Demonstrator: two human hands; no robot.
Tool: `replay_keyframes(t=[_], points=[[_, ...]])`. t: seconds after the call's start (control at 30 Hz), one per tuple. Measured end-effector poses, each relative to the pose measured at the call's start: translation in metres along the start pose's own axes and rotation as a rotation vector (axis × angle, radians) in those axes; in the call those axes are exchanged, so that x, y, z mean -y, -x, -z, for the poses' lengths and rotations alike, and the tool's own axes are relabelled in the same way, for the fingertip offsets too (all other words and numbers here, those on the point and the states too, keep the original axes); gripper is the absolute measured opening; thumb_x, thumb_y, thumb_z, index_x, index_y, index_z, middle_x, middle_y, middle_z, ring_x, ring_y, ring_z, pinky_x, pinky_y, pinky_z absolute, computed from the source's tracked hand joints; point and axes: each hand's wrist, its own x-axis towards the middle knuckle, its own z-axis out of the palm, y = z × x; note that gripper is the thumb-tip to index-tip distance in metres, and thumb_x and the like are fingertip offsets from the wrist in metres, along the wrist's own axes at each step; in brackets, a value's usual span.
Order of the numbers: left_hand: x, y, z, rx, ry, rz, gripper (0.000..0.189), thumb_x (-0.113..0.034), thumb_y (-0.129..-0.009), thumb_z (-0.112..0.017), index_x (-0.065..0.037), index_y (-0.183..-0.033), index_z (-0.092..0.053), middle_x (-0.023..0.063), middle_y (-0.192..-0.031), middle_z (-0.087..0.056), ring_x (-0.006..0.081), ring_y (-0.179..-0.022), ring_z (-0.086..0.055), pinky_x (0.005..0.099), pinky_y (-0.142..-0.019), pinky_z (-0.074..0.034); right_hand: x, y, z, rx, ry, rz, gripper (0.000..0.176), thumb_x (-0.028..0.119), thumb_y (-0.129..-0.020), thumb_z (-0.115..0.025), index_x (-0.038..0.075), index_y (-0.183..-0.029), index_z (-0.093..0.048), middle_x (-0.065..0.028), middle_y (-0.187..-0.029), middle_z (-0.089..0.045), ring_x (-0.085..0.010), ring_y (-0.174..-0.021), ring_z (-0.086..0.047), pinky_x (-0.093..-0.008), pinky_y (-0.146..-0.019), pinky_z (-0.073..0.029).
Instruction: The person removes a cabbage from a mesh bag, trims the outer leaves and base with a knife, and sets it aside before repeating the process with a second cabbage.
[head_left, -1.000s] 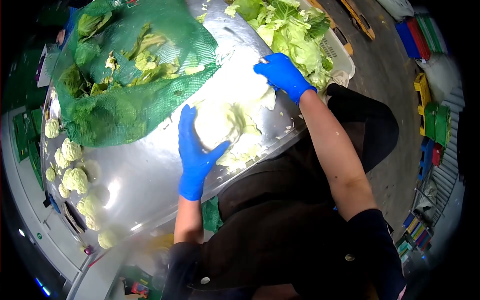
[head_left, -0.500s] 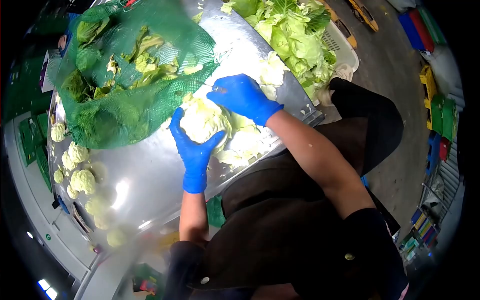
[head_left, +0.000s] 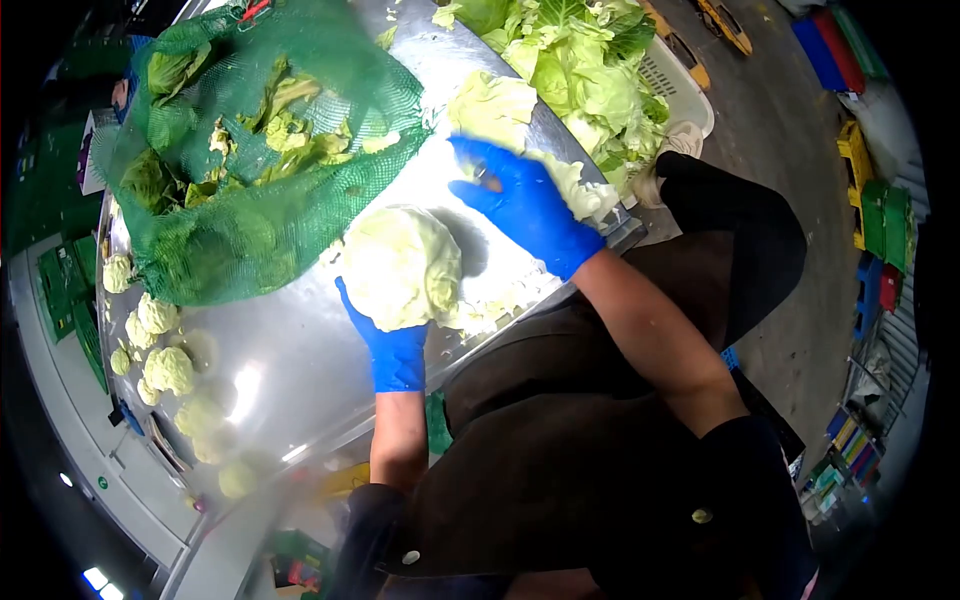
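A pale green cabbage head (head_left: 402,268), stripped of its outer leaves, rests in my left hand (head_left: 396,352). The gloved fingers and palm hold it from the near side and below, above the metal table. My right hand (head_left: 530,205), also in a blue glove, is to the right of the cabbage, apart from it. Its fingers are partly curled, with a small brownish thing between thumb and fingers that I cannot make out. Loose cabbage leaves (head_left: 492,104) are just beyond this hand, and another leaf (head_left: 590,195) shows beside it at the table edge.
A green mesh sack (head_left: 290,225) with leafy cabbages covers the far left of the metal table (head_left: 290,370). Several small trimmed heads (head_left: 168,370) line the left edge. A pale crate (head_left: 690,90) heaped with leaves (head_left: 590,90) stands right. Scraps (head_left: 490,310) lie near my apron.
My left hand has turned and lifted the cabbage toward me. My right hand has moved right, away from the head. Loose leaves have shifted toward the table's right edge.
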Motion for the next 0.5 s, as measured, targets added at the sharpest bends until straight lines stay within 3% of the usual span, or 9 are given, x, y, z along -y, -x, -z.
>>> replay_keyframes(t=[0.03, 0.07, 0.1, 0.13, 0.2, 0.27, 0.4, 0.47, 0.5], points=[[0.002, 0.003, 0.002, 0.076, -0.413, -0.185, 0.056, -0.034, -0.095, -0.055, -0.009, -0.144, -0.042, 0.0108, -0.144, -0.048, 0.0296, -0.13, -0.048, 0.0441, -0.111, -0.037, 0.002, 0.0, 0.003, 0.066, -0.024, -0.307, 0.052, 0.014, -0.087, -0.074, 0.008, -0.135, -0.056, -0.0052, -0.117, -0.064, -0.0084, -0.083, -0.059, -0.0237, -0.069, -0.052], [0.004, 0.007, 0.001, 0.103, -0.317, -0.172, 0.059, -0.036, -0.094, -0.056, -0.009, -0.145, -0.041, 0.0111, -0.145, -0.048, 0.0303, -0.13, -0.048, 0.0457, -0.111, -0.037, -0.007, 0.0, 0.007, 0.069, -0.04, -0.47, 0.054, 0.017, -0.086, -0.075, 0.006, -0.136, -0.054, -0.0062, -0.118, -0.064, -0.0071, -0.084, -0.059, -0.023, -0.065, -0.051], [0.002, 0.01, -0.002, 0.151, 0.082, 0.025, 0.062, -0.038, -0.093, -0.056, -0.009, -0.145, -0.04, 0.0115, -0.145, -0.047, 0.0309, -0.131, -0.047, 0.0473, -0.11, -0.037, -0.015, 0.001, 0.01, 0.068, -0.055, -0.633, 0.057, 0.02, -0.086, -0.075, 0.005, -0.137, -0.053, -0.0072, -0.12, -0.064, -0.0058, -0.085, -0.06, -0.0222, -0.061, -0.05], [-0.002, 0.011, -0.004, 0.154, 0.528, 0.248, 0.065, -0.041, -0.092, -0.057, -0.009, -0.146, -0.038, 0.0118, -0.146, -0.046, 0.0316, -0.131, -0.047, 0.0489, -0.11, -0.036, -0.035, 0.002, 0.007, -0.069, 0.101, -0.377, 0.059, 0.019, -0.086, -0.075, 0.005, -0.138, -0.052, -0.0079, -0.123, -0.064, -0.0066, -0.091, -0.06, -0.0224, -0.065, -0.051], [-0.006, 0.016, -0.008, 0.185, 0.931, 0.532, 0.071, -0.045, -0.09, -0.059, -0.009, -0.147, -0.036, 0.0125, -0.146, -0.045, 0.0329, -0.131, -0.046, 0.0521, -0.109, -0.036, -0.035, 0.004, 0.015, -0.152, 0.121, -0.121, 0.059, 0.019, -0.086, -0.075, 0.006, -0.139, -0.052, -0.0079, -0.125, -0.063, -0.0076, -0.097, -0.058, -0.0232, -0.076, -0.051], [-0.01, 0.02, -0.013, 0.253, 1.102, 0.67, 0.077, -0.049, -0.088, -0.061, -0.009, -0.148, -0.034, 0.0131, -0.147, -0.044, 0.0343, -0.131, -0.046, 0.0554, -0.108, -0.036, 0.01, -0.004, 0.022, 0.162, 0.003, -0.397, 0.06, 0.016, -0.087, -0.075, 0.003, -0.14, -0.05, -0.0083, -0.131, -0.061, -0.0106, -0.11, -0.055, -0.027, -0.097, -0.045], [-0.014, 0.029, -0.019, 0.266, 1.281, 0.868, 0.089, -0.058, -0.083, -0.065, -0.01, -0.149, -0.029, 0.0145, -0.148, -0.041, 0.0369, -0.131, -0.044, 0.0618, -0.106, -0.035, 0.035, 0.023, 0.007, 0.584, -0.364, -0.3, 0.066, 0.015, -0.084, -0.077, 0.008, -0.143, -0.049, -0.0097, -0.141, -0.053, -0.016, -0.124, -0.051, -0.0317, -0.103, -0.043], [-0.022, 0.033, -0.02, 0.128, 1.289, 1.008, 0.092, -0.06, -0.083, -0.065, -0.009, -0.15, -0.028, 0.0152, -0.148, -0.041, 0.0374, -0.13, -0.045, 0.0632, -0.105, -0.036, 0.028, 0.033, 0.003, 0.572, 0.055, -0.022, 0.074, 0.017, -0.077, -0.082, 0.006, -0.142, -0.049, -0.0141, -0.144, -0.05, -0.0222, -0.13, -0.049, -0.0348, -0.107, -0.041], [-0.035, 0.042, -0.02, 0.007, 1.279, 1.101, 0.091, -0.059, -0.084, -0.065, -0.008, -0.149, -0.028, 0.0155, -0.147, -0.042, 0.0372, -0.129, -0.046, 0.0629, -0.104, -0.036, 0.02, 0.032, 0.001, 0.511, 0.116, -0.01, 0.074, 0.019, -0.077, -0.083, 0.005, -0.142, -0.049, -0.0145, -0.143, -0.051, -0.0215, -0.13, -0.05, -0.0345, -0.107, -0.041]])
